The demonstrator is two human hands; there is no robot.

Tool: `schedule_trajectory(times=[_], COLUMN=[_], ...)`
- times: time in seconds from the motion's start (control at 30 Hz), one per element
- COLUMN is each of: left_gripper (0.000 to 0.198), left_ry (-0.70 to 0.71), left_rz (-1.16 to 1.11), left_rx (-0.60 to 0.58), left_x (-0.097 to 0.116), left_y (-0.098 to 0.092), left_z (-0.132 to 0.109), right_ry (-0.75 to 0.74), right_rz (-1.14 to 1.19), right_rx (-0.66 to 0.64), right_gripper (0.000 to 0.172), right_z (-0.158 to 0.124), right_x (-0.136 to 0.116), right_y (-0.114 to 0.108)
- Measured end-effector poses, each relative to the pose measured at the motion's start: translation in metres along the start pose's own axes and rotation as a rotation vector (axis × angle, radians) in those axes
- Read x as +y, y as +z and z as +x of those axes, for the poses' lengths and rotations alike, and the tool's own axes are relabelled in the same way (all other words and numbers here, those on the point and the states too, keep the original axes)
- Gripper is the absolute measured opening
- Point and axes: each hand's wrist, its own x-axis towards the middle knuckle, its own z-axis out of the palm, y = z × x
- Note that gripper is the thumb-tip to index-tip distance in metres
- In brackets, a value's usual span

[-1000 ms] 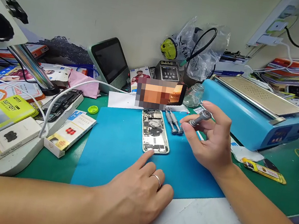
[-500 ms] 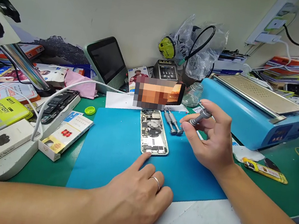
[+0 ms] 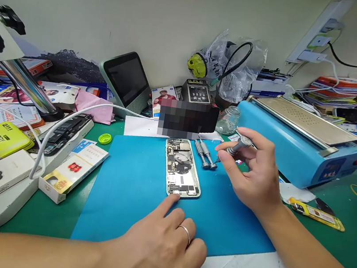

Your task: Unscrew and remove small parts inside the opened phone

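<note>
An opened phone [image 3: 182, 168] with its inner parts exposed lies on the blue mat [image 3: 124, 179]. My left hand [image 3: 167, 240] has its index fingertip at the phone's bottom edge, the other fingers curled in and a ring on one; nothing shows in it. Right of the phone, my right hand [image 3: 254, 167] is raised above the mat, with a grey screwdriver [image 3: 239, 146] between thumb and fingers. Two more screwdrivers [image 3: 206, 155] lie on the mat between the phone and that hand.
A dark-screened phone [image 3: 207, 120] and a glass jar [image 3: 229, 120] stand behind the mat. The blue machine [image 3: 298, 143] is at right, near a yellow cutter [image 3: 317, 214]. Boxes [image 3: 74, 167] and a green cap [image 3: 105, 139] lie at left.
The view has tilted, so the desk items sit lower. The screwdriver in my right hand has turned slightly, with its tip pointing more downward. The standing phone's screen has gone dark.
</note>
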Motion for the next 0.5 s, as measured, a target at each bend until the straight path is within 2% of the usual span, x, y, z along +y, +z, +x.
schedule_trajectory(times=[0.17, 0.33, 0.5], left_gripper=[0.022, 0.026, 0.029], left_ry=[-0.011, -0.052, -0.058], left_rz=[0.039, 0.068, 0.063], left_rx=[0.061, 0.176, 0.215], left_x=[0.001, 0.003, 0.002], left_y=[0.006, 0.014, 0.012], left_z=[0.000, 0.001, 0.004], right_ry=[0.009, 0.013, 0.009], right_rz=[0.024, 0.068, 0.095], right_rx=[-0.021, -0.040, -0.052], right_gripper=[0.061, 0.065, 0.070], right_z=[0.000, 0.001, -0.001], right_x=[0.002, 0.001, -0.001], right_y=[-0.001, -0.003, -0.003])
